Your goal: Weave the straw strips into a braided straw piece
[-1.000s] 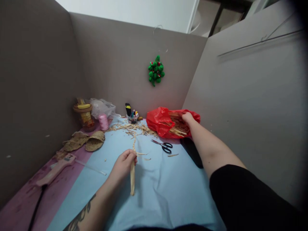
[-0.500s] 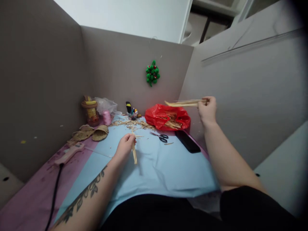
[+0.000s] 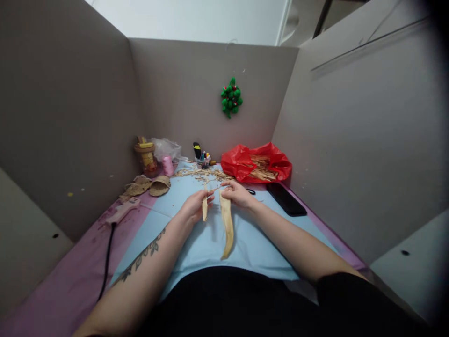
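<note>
Presently, the left hand [image 3: 195,205] is closed on the narrow strip [image 3: 205,210], and the right hand [image 3: 239,194] is clamped on the upper end of the broad strip [image 3: 227,230]. Both strips hang side by side, apart from each other, over the blue sheet [image 3: 206,250] on the desk [image 3: 80,276]. A thin strand lies between the fingertips; which hand bears its load cannot be determined.

Hazards and causes:

1. Splitting. The strips look dry and fibrous. A sharp fold or a hard pull across the grain could crack them.
2. Slippage. The right hand grips the broad strip at one end only. If that pinch loosens, the long free end could swing or the strip could drop.
3. Loss of tension. If the left hand relaxes, the narrow strip could shift or unwind.
4. Snagging. The scraps [image 3: 196,174] lie beyond the hands and could catch on the thin strand if it trails low.
5. Contact. The scissors handle [image 3: 251,192] sits just beside the right wrist, partly hidden. A sideways sweep could strike it; blade position cannot be seen.
</note>
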`<state>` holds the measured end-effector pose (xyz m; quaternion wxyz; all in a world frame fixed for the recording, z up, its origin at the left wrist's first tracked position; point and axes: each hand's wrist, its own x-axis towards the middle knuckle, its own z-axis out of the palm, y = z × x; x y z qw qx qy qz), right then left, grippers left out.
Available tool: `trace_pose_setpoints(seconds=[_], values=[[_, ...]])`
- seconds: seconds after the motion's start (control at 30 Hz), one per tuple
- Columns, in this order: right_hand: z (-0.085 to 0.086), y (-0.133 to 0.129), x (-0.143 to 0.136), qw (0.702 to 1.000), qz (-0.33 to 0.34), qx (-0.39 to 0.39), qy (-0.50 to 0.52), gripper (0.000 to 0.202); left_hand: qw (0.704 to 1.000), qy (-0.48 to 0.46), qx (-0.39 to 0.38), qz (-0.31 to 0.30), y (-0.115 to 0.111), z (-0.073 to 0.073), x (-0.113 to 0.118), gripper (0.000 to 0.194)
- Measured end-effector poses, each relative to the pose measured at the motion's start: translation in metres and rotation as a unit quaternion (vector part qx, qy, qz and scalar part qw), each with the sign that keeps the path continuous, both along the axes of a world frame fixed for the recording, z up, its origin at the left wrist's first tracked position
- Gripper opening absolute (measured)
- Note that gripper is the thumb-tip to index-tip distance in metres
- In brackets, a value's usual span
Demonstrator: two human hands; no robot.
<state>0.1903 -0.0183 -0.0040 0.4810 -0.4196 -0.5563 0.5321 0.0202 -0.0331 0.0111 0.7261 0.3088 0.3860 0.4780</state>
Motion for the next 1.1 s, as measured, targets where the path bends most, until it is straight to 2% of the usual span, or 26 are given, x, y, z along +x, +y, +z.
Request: trace_pose_setpoints(seconds=[0.1, 0.17, 0.3, 0.47, 0.6, 0.73, 0.93, 1.1], values=[[-0.011, -0.003, -0.016, 1.000, -0.006, 0.001, 0.010, 0.049, 0.997, 0.019, 0.009, -0.079, -0.004, -0.003, 0.004, 0.005], [-0.014, -0.007, -0.023, 1.000, -0.020, 0.014, -0.006, 0.050, 0.993, 0.036, 0.033, -0.104, -0.004, -0.007, 0.006, 0.005], [-0.013, -0.011, -0.028, 0.997, -0.044, 0.041, -0.037, 0.048, 0.989, 0.089, 0.085, -0.079, 0.002, -0.017, 0.006, 0.006], [-0.012, -0.009, -0.018, 0.998, -0.053, 0.021, -0.017, 0.045, 0.986, 0.114, 0.111, -0.054, 0.011, -0.025, 0.002, 0.009], [-0.014, -0.003, -0.004, 0.998, -0.052, -0.025, 0.013, 0.035, 0.985, 0.125, 0.118, -0.024, 0.016, -0.027, -0.001, 0.013], [-0.013, -0.002, 0.004, 0.995, -0.058, -0.062, 0.047, 0.027, 0.982, 0.140, 0.125, -0.019, 0.020, -0.029, -0.003, 0.013], [-0.011, -0.002, 0.007, 0.992, -0.084, -0.071, 0.056, 0.025, 0.981, 0.142, 0.130, -0.011, 0.021, -0.031, -0.003, 0.013], [-0.012, -0.001, 0.011, 0.994, -0.086, -0.049, 0.035, 0.022, 0.980, 0.145, 0.136, -0.009, 0.020, -0.030, -0.004, 0.015]])
